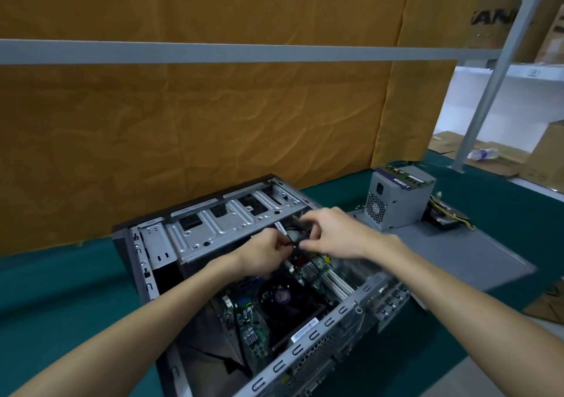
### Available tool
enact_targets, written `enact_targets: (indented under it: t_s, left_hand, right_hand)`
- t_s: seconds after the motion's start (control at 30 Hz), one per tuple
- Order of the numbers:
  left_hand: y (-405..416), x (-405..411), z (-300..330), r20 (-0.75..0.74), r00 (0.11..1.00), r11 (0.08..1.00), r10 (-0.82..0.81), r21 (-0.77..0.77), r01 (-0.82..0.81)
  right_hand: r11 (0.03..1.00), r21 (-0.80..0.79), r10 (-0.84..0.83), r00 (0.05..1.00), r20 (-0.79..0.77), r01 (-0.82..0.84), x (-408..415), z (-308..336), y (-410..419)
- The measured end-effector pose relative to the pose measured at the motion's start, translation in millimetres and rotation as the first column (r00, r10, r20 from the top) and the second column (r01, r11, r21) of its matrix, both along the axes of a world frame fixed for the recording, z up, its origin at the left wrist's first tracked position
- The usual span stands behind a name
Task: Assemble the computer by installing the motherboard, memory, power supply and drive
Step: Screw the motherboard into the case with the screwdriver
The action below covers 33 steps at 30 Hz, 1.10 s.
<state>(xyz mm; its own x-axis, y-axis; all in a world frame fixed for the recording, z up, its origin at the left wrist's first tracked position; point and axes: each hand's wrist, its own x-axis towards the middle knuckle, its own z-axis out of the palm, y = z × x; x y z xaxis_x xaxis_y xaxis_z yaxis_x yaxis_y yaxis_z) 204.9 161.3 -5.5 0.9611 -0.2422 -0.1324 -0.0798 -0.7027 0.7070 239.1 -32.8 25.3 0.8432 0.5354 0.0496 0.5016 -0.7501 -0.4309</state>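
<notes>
— Computer case (213, 229) position?
— Lying open on the green table (61, 290), motherboard (253, 329) inside.
— Hands?
— Both forearms reach in; left hand (262, 256) and right hand (338, 235) each pinch a black cable (291, 235) (near the drive cage). Power supply (399, 201) stands apart, right.

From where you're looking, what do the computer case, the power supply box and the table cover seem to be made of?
Computer case: looks like bare stamped sheet metal, dull silver, with punched holes and folded edges. Power supply: grey sheet metal too, with a perforated vent grille. Table cover: teal and matte, with no glare, probably a fabric or rubbery mat; hard to tell.
</notes>
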Motion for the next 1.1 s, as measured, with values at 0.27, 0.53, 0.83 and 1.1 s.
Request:
enact_targets:
  t_s: [0.27, 0.53, 0.83, 1.1]
  left_hand:
    - [1, 42, -34, -0.09, 0.989, 0.968, 0.117, 0.232, -0.093]
    - [-19, 78, -61, -0.244, 0.908, 0.93, 0.341, -0.05, -0.363]
    - [-22, 74, -50, -0.489, 0.853, 0.655, 0.183, -0.586, -0.476]
    - [-33, 71, -55, -0.554, 0.818, 0.629, 0.153, -0.584, -0.513]
  right_hand:
    - [0.954, 0.047, -0.294, 0.888, 0.354, 0.298, 35, -4, 2]
    - [0.934, -0.047, -0.336, 0.915, 0.225, 0.354, 29, -19, -2]
    - [0.855, -0.426, -0.023, 0.842, 0.54, 0.297, -15, 0, -5]
    - [0.852, -0.475, 0.014, 0.897, 0.442, 0.221, -40, 13, 14]
